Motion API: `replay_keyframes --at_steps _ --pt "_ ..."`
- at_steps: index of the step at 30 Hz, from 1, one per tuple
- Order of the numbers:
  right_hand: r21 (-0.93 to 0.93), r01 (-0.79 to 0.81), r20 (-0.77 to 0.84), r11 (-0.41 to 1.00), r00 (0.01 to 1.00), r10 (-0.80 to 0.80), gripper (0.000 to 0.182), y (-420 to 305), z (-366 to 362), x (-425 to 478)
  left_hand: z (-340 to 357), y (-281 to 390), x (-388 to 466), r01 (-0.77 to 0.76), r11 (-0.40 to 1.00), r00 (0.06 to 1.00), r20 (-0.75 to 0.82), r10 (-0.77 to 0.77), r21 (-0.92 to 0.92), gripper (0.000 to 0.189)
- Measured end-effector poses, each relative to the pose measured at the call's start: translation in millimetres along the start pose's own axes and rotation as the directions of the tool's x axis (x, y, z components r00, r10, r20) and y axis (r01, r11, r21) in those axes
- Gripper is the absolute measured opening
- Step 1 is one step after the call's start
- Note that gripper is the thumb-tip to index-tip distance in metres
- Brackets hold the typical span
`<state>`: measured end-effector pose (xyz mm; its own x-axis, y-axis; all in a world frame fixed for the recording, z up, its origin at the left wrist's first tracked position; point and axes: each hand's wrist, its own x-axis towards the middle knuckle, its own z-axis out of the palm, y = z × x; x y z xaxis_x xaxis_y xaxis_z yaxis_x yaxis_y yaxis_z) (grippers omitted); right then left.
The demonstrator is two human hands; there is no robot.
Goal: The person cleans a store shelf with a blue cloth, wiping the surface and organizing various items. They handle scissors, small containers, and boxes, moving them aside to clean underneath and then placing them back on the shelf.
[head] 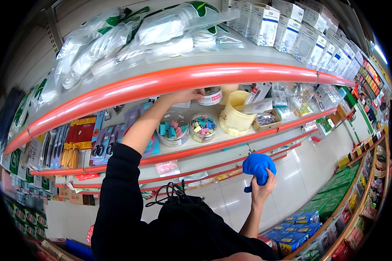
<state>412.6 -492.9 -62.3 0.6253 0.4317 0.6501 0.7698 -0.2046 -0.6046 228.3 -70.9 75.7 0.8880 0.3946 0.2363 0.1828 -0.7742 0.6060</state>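
My left hand [196,94] reaches onto the middle shelf, its fingers at the side of a round clear tub with a red and white label [211,97]; whether they grip it is hard to tell. In my right hand [263,186] is a bunched blue cloth [258,165], held out over the aisle. Below my left hand stand a tub of teal and pink binder clips [173,130] and a smaller tub of multicoloured clips [203,128]. A cream plastic bucket [234,120] stands right of them, with packaged items leaning in its top.
An orange-red rail [183,76] edges the upper shelf, close above my left forearm. Plastic bags of white goods [163,29] and LED lamp boxes [263,24] stand on it. Packaged scissors [107,140] are at left. Green boxes [333,189] fill a display at right.
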Motion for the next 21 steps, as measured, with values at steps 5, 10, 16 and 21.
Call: replay_keyframes --at_steps 5,10,16,21 --pt "0.036 0.035 0.021 0.999 0.999 -0.036 0.051 -7.5 10.7 8.7 14.4 18.9 -1.1 0.058 0.972 0.997 0.028 -0.066 0.226 0.017" --pt "0.050 0.067 0.040 0.996 0.997 -0.069 0.051 -15.8 15.8 9.8 38.0 17.9 -10.2 0.069 0.954 0.996 0.030 -0.081 0.291 0.017" --pt "0.069 0.041 0.034 0.997 0.998 -0.043 0.051 -9.9 14.9 4.6 32.5 53.5 -31.1 0.252 0.888 0.968 -0.084 -0.238 0.386 0.029" --pt "0.078 0.071 0.055 0.994 0.996 -0.076 0.052 -14.6 22.3 8.3 40.7 31.7 -41.2 0.179 0.862 0.960 0.106 -0.257 0.474 0.034"
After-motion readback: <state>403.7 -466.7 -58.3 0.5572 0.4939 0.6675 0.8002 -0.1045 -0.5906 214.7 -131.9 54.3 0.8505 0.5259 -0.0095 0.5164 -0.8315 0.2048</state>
